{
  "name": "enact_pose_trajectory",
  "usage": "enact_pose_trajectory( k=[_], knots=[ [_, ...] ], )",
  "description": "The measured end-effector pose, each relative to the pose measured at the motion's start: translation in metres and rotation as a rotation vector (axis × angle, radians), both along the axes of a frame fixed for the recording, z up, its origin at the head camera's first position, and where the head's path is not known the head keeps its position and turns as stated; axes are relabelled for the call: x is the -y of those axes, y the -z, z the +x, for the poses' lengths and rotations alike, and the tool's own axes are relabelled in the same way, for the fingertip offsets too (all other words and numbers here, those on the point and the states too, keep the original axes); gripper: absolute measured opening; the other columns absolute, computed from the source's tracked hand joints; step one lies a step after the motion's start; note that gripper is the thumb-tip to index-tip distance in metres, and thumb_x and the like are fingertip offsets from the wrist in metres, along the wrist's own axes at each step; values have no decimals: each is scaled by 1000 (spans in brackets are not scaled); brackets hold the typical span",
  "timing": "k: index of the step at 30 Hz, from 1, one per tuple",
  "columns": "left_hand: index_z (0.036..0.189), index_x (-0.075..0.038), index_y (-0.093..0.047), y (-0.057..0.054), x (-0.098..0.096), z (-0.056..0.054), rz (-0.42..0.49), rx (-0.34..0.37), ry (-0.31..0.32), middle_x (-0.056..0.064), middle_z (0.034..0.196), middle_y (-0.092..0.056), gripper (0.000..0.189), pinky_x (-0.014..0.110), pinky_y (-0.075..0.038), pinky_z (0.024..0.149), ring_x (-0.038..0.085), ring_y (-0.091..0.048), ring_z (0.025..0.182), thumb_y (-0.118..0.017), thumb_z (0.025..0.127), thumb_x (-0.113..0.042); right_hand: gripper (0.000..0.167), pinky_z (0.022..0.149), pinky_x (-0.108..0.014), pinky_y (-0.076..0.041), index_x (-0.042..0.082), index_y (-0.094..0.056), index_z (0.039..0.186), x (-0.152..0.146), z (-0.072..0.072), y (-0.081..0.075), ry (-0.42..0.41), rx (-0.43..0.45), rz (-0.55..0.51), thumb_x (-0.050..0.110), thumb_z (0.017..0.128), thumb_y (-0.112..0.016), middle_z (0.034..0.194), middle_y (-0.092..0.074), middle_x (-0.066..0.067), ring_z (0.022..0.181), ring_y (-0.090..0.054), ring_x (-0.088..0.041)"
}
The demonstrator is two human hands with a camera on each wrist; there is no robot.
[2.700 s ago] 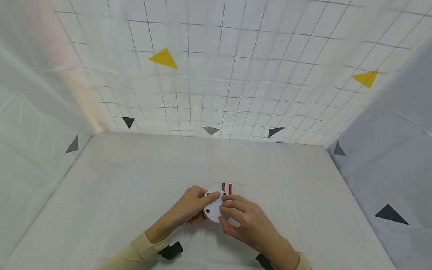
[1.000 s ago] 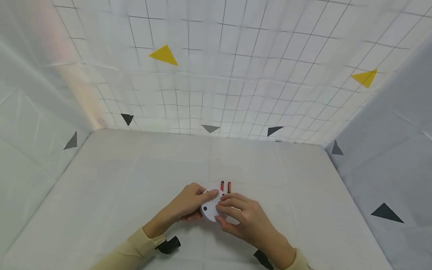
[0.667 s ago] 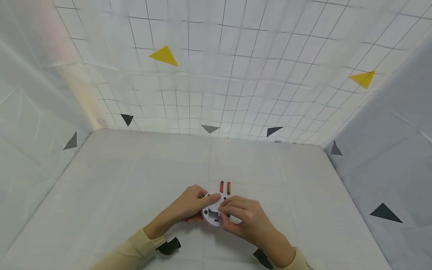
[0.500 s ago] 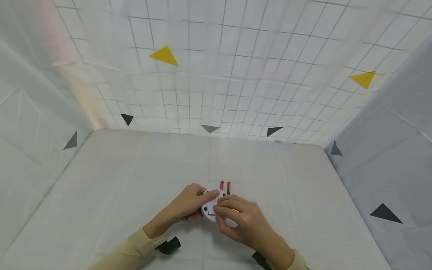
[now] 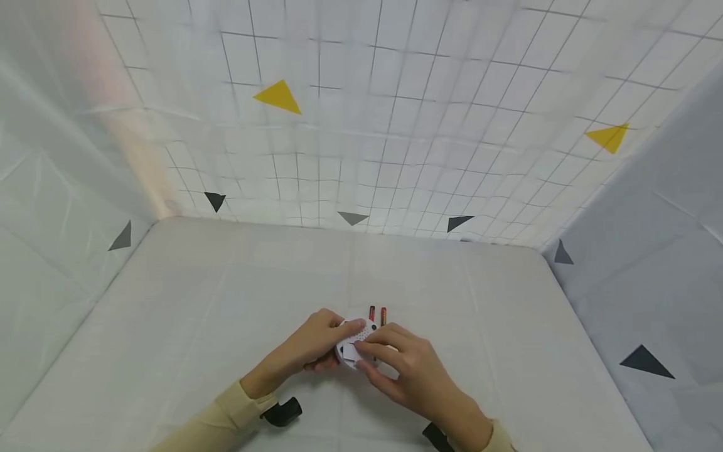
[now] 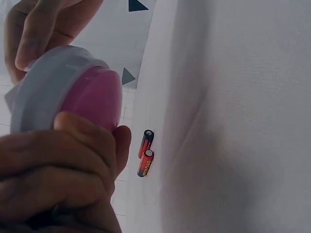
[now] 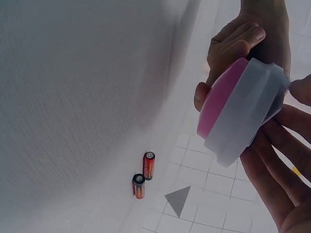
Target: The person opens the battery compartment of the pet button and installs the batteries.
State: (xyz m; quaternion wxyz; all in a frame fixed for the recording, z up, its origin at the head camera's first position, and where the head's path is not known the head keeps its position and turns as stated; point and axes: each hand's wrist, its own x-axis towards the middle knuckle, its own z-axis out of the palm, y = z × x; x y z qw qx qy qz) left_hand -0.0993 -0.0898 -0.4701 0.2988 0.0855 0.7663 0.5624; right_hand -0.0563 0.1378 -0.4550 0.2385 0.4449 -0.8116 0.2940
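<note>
A round white device with a pink dome (image 7: 223,99) is held up off the table, its white underside (image 5: 361,333) with small holes and dark feet facing the head camera. My left hand (image 5: 322,339) grips it from the left, thumb over the underside and fingers beneath on the pink side. Between thumb and fingers my right hand (image 5: 407,364) pinches a small white battery cover (image 5: 349,352), which stands tilted over the lower part of the underside and hides the compartment there. Two red and black batteries (image 5: 371,312) (image 6: 146,162) lie side by side on the table just beyond the device.
The white cloth-covered table (image 5: 254,282) spreads around the hands, with pale sheet walls at the back and both sides. Dark wrist mounts (image 5: 283,412) sit under both forearms.
The cover looked flush at first; then the right hand lifted it off, baring a dark compartment. Now the cover is back over that spot, tilted. The left hand keeps its grip; the batteries lie still.
</note>
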Motion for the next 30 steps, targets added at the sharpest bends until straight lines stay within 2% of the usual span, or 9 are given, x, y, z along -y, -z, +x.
enact_pose_trajectory(
  k=[5,13,19,24,26,30],
  knots=[
    [72,-8,-69,2,1,-3,20,16,0,2,46,-54,62,24,-26,33,8,-38,32,-64,97,-65,24,79,-21,-58,16,-77,119,0,0,1,15,24,12,25,97,-79,110,-73,5,99,-68,-10],
    [77,-8,-73,3,1,-3,35,31,24,1,46,-53,60,24,-26,33,9,-38,32,-64,98,-63,35,81,-19,-56,15,-78,115,0,-1,0,-6,94,-14,25,85,-90,108,-72,5,98,-66,-9],
    [78,-8,-73,1,1,-3,51,42,26,1,47,-54,60,24,-27,33,8,-39,32,-64,98,-64,30,82,-15,-51,16,-80,111,0,0,-3,-15,181,-59,25,84,-90,105,-74,7,98,-63,-8],
    [78,-8,-72,0,2,-3,56,23,25,1,46,-54,61,24,-28,33,8,-39,32,-63,99,-64,23,82,-12,-48,17,-81,108,1,0,-3,-34,231,-98,22,87,-88,105,-73,7,97,-62,-8],
    [78,-7,-72,-1,2,-3,59,24,23,1,47,-53,60,24,-28,33,9,-39,32,-63,98,-64,23,82,-12,-48,17,-80,108,0,1,-3,-41,249,-108,22,87,-88,107,-72,6,98,-63,-8],
    [77,-7,-71,0,1,-3,54,33,38,1,47,-52,59,24,-27,33,9,-39,33,-65,98,-63,27,73,-15,-50,17,-80,109,-2,1,-1,-57,308,-113,22,85,-90,107,-69,4,89,-61,-8]
  ],
)
